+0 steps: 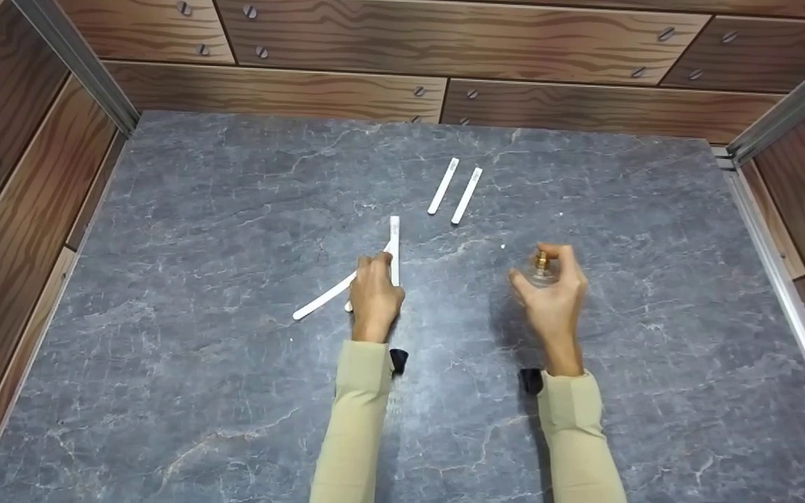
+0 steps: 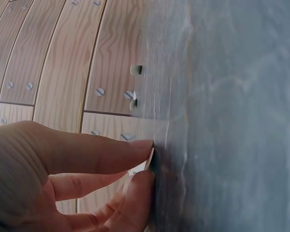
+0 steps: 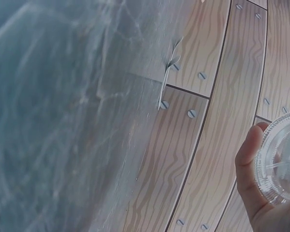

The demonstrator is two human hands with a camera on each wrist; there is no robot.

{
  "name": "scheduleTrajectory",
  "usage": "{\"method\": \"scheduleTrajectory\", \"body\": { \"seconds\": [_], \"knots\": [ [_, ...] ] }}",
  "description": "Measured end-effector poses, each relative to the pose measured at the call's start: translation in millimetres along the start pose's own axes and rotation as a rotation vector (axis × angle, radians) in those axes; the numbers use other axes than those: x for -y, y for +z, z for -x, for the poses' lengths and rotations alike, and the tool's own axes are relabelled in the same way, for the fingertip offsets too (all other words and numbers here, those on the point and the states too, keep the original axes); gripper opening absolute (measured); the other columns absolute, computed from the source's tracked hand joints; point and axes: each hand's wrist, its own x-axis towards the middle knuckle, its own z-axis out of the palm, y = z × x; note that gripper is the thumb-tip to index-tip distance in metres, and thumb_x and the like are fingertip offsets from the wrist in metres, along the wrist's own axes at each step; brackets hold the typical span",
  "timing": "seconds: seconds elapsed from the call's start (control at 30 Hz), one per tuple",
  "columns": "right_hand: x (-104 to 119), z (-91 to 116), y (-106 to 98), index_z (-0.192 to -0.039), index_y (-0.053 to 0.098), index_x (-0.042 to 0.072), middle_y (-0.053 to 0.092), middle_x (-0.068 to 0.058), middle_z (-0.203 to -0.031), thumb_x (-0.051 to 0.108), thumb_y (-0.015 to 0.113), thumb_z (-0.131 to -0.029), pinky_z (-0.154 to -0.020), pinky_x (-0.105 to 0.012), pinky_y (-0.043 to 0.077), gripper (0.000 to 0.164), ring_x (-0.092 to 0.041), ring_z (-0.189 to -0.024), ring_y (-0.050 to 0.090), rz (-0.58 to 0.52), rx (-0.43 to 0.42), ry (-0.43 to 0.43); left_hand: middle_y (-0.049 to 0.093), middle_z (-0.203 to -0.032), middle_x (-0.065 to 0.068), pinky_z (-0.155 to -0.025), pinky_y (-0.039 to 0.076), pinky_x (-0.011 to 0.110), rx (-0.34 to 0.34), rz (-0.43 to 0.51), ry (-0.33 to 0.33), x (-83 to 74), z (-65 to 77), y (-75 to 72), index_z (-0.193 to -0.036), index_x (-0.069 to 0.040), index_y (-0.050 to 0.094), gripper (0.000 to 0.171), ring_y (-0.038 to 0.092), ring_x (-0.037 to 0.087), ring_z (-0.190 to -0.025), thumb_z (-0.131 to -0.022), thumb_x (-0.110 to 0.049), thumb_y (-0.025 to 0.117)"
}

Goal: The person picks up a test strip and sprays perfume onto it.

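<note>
My left hand [image 1: 376, 293] is low over a group of overlapping white paper strips [image 1: 324, 298]. In the left wrist view, its thumb and a finger pinch the edge of one white strip [image 2: 139, 167] close to the tabletop. Another strip [image 1: 395, 241] points away from me beside the fingers, and the hand hides parts of the group. My right hand [image 1: 555, 300] holds a small clear glass bottle [image 3: 276, 162] with a gold neck [image 1: 542, 260], its thumb and fingers around it. The bottle appears raised off the table in the right wrist view.
Two more white strips [image 1: 443, 186] lie side by side, slightly apart, toward the back of the grey marbled table [image 1: 235, 209]. A small white speck [image 1: 502, 246] is left of the bottle. Wood-patterned panels [image 1: 346, 42] enclose the back and sides, with metal rails [image 1: 780, 279] at the edges.
</note>
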Motion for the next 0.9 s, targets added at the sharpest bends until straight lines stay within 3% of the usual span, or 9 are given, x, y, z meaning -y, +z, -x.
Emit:
{"method": "scheduleTrajectory", "body": {
  "seconds": [0.1,0.2,0.47,0.6,0.77,0.9],
  "knots": [
    [0.8,0.1,0.3,-0.101,0.061,-0.011,0.067,-0.022,-0.087,-0.017,0.08,-0.066,-0.073,-0.016,0.051,0.041,-0.017,-0.081,0.062,-0.007,-0.01,0.008,0.065,-0.102,0.022,-0.073,0.058,0.052,-0.004,0.014,0.002,1.3,-0.4,0.9,-0.119,0.003,0.069,0.049,0.066,0.043,-0.085,-0.072,0.017,0.066],
    [1.6,0.3,0.1,-0.102,0.061,-0.011,0.067,-0.021,-0.088,-0.017,0.081,-0.065,-0.072,-0.015,0.051,0.042,-0.013,-0.08,0.061,-0.014,-0.013,0.016,0.067,-0.097,0.02,-0.074,0.057,0.051,0.0,0.046,0.015,3.2,-1.4,1.4,-0.119,0.004,0.069,0.049,0.067,0.04,-0.086,-0.072,0.018,0.062],
    [2.2,0.3,-0.4,-0.103,0.06,-0.013,0.065,-0.02,-0.088,-0.018,0.08,-0.066,-0.07,-0.016,0.053,0.042,-0.011,-0.08,0.06,-0.024,-0.006,0.025,0.074,-0.084,0.011,-0.075,0.058,0.04,0.115,0.209,-0.031,8.0,-6.8,-8.5,-0.105,0.0,0.075,0.03,0.071,0.027,-0.082,-0.078,0.009,0.066],
    [0.4,0.1,0.1,-0.102,0.061,-0.013,0.066,-0.021,-0.088,-0.018,0.08,-0.065,-0.073,-0.017,0.052,0.042,-0.018,-0.081,0.061,-0.009,-0.007,0.0,0.072,-0.08,0.011,-0.069,0.055,0.032,0.141,0.302,-0.01,7.8,-9.0,-17.1,-0.099,0.003,0.075,0.021,0.067,0.023,-0.075,-0.08,0.006,0.068],
    [0.2,0.3,0.3,-0.102,0.06,-0.014,0.065,-0.023,-0.088,-0.018,0.08,-0.066,-0.071,-0.016,0.053,0.041,-0.012,-0.08,0.061,-0.022,-0.005,0.005,0.065,-0.075,0.007,-0.057,0.047,0.019,0.255,0.544,-0.04,4.3,-7.2,-20.9,-0.102,0.013,0.071,0.021,0.055,0.009,-0.063,-0.084,0.012,0.062],
    [0.2,0.5,0.4,-0.102,0.06,-0.013,0.065,-0.02,-0.088,-0.018,0.079,-0.066,-0.074,-0.017,0.052,0.04,-0.015,-0.082,0.061,-0.011,-0.002,0.006,0.066,-0.084,0.016,-0.061,0.059,0.023,0.38,0.764,-0.113,0.3,-3.3,-20.5,-0.114,0.019,0.064,0.027,0.063,0.01,-0.064,-0.09,0.015,0.056]
  ]
}}
